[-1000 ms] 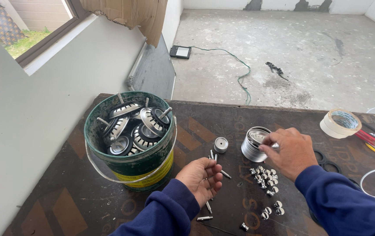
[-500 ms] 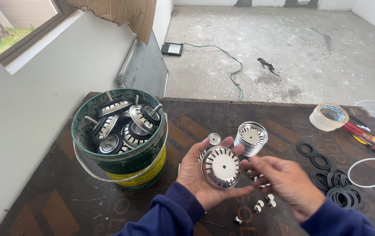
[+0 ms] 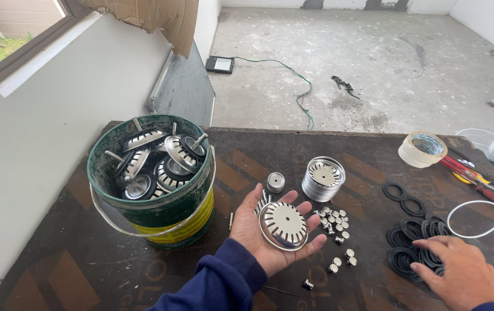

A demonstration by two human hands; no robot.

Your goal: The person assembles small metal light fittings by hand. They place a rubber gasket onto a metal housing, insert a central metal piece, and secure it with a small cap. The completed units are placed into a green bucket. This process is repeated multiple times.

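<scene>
Here, seen from the head camera, the left hand [image 3: 270, 230] lies palm up with its fingers spread flat, cradling a round, shiny steel strainer disc with slots around its rim [image 3: 283, 224]; nothing is pinched, the disc simply rests on the palm. Just beyond the fingertips stand a small grey metal cap [image 3: 275, 182] and a neat stack of matching steel strainer discs [image 3: 323, 178]. Beside the disc, towards the other hand, small shiny metal knobs [image 3: 334, 220] lie scattered on the dark brown board table with faint orange markings [image 3: 74, 253].

The right hand [image 3: 464, 275] is spread wide, palm down, its fingertips touching a loose heap of thin black rubber ring gaskets [image 3: 417, 245]; it grips nothing. Beyond that hand lie a roll of pale tape [image 3: 422, 148], red-handled tools [image 3: 477, 178] and a white cable [image 3: 483, 222].

On the far side of the left hand, near the wrist, stands a worn green plastic bucket with a yellow label band low on its wall [image 3: 192, 222], filled with jumbled steel strainer baskets with posts [image 3: 155, 158].
</scene>
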